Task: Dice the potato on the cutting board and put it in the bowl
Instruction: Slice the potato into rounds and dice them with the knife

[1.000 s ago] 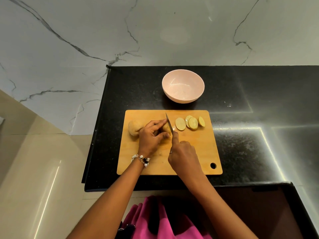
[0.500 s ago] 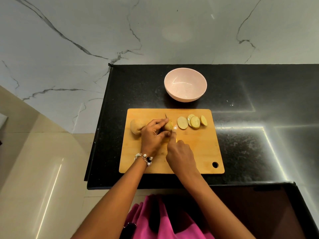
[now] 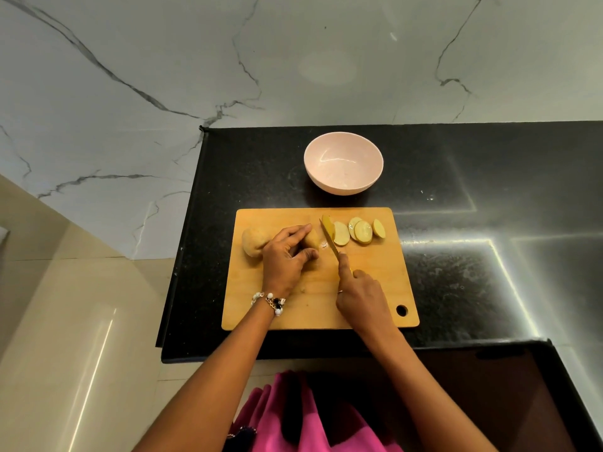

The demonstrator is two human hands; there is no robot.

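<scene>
A brown potato [image 3: 254,243] lies on the left part of the wooden cutting board [image 3: 313,308]. My left hand [image 3: 287,259] covers its middle and pins it down; only its two ends show. My right hand [image 3: 362,296] grips a knife [image 3: 330,238] with the forefinger along the blade's back. The blade stands to the right of the potato's cut end, with a fresh slice leaning on it. Several round slices [image 3: 360,231] lie in a row at the board's upper right. The pink bowl [image 3: 343,163], with nothing in it, stands behind the board.
The board lies on a black stone counter [image 3: 473,256] whose left edge drops off close to the board. A marble wall [image 3: 293,60] rises behind. A pink garment [image 3: 293,419] shows below the counter's front edge.
The knife cut through the potato's end and moved right with a new slice against the blade. My left hand stayed on the potato.
</scene>
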